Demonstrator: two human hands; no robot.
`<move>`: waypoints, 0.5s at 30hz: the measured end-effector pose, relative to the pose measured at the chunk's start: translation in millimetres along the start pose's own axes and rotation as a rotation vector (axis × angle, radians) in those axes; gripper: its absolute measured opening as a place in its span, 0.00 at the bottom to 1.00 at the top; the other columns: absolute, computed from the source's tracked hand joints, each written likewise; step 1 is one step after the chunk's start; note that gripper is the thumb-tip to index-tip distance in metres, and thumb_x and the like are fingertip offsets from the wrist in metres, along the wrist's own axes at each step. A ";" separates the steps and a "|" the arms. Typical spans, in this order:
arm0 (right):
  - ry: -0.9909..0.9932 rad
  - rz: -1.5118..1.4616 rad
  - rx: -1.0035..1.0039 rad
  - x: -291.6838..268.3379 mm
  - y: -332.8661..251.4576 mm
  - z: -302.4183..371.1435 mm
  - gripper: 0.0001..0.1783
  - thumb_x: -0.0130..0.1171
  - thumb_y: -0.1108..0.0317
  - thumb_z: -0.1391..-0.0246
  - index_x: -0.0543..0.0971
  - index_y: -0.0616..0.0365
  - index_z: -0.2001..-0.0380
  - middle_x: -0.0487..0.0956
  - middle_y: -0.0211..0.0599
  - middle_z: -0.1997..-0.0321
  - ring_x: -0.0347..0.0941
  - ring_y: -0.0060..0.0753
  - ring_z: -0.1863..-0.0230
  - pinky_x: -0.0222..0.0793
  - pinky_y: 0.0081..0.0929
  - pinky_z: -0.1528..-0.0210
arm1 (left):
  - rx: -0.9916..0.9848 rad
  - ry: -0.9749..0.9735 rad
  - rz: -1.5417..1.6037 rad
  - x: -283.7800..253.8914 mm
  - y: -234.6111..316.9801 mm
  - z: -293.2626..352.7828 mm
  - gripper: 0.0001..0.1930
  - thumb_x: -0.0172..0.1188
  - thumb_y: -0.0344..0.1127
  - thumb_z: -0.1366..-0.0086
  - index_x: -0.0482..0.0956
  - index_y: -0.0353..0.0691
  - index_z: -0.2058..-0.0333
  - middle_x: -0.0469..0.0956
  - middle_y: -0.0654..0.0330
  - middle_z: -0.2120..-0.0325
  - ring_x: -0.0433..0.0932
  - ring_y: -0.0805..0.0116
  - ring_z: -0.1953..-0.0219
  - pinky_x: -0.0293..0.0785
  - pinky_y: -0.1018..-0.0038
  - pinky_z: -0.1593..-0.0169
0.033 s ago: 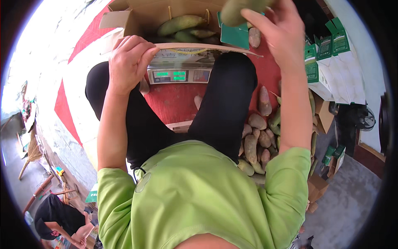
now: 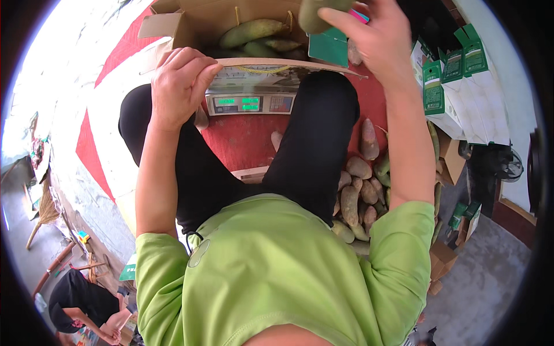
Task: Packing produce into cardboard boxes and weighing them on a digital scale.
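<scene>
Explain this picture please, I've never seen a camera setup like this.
There's no machine here, just a person working bare-handed. The view comes from a wide fisheye camera worn on the head, looking down, so edges bend. The left hand grips the near edge of an open cardboard box holding green vegetables. The right hand holds a large green vegetable. A scale with a lit display sits at the box's near side. Brownish vegetables are heaped to the right, and a few lie on the red surface.

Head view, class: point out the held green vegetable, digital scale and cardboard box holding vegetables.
Held green vegetable (image 2: pixel 315 15): head view, on its rounded left end.
Digital scale (image 2: pixel 249 105): head view, on its lit front panel.
Cardboard box (image 2: pixel 160 26): head view, on its left flap.
</scene>
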State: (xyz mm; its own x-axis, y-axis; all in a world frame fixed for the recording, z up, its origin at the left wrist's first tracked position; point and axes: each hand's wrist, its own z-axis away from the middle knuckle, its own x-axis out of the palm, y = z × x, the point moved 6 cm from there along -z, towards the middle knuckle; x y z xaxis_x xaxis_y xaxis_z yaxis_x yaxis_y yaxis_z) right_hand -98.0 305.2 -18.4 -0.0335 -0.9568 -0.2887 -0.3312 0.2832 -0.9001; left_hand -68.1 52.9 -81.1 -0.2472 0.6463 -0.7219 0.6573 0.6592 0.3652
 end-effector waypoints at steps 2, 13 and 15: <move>-0.079 0.318 -0.211 20.6 12.3 -14.8 0.28 0.67 0.73 0.59 0.72 0.61 0.51 0.76 0.40 0.56 0.73 0.35 0.55 0.67 0.29 0.49 | 0.023 0.022 0.012 2.0 1.0 -2.4 0.06 0.63 0.36 0.44 0.81 0.39 0.74 0.75 0.63 0.77 0.74 0.63 0.70 0.70 0.69 0.62; 0.124 0.309 0.210 -56.6 90.6 53.2 0.17 0.61 0.74 0.47 0.76 0.64 0.54 0.78 0.34 0.55 0.74 0.24 0.53 0.67 0.22 0.47 | -0.030 0.039 0.004 -1.9 -5.1 0.6 0.06 0.61 0.34 0.41 0.82 0.37 0.71 0.77 0.61 0.74 0.77 0.63 0.69 0.72 0.71 0.61; 0.218 0.263 0.311 -89.0 124.0 94.2 0.14 0.60 0.73 0.46 0.77 0.63 0.55 0.79 0.34 0.55 0.74 0.23 0.54 0.68 0.21 0.49 | -0.019 0.025 -0.017 -0.9 -5.0 0.0 0.06 0.59 0.31 0.39 0.81 0.34 0.69 0.79 0.58 0.71 0.78 0.64 0.68 0.73 0.74 0.62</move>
State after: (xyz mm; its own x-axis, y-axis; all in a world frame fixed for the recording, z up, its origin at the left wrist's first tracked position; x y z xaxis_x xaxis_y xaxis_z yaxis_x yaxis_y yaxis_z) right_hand -47.3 431.6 -135.0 -0.2873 -0.8317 -0.4752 0.0126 0.4928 -0.8701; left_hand -71.2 49.1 -82.2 -0.2759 0.6446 -0.7130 0.6395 0.6769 0.3645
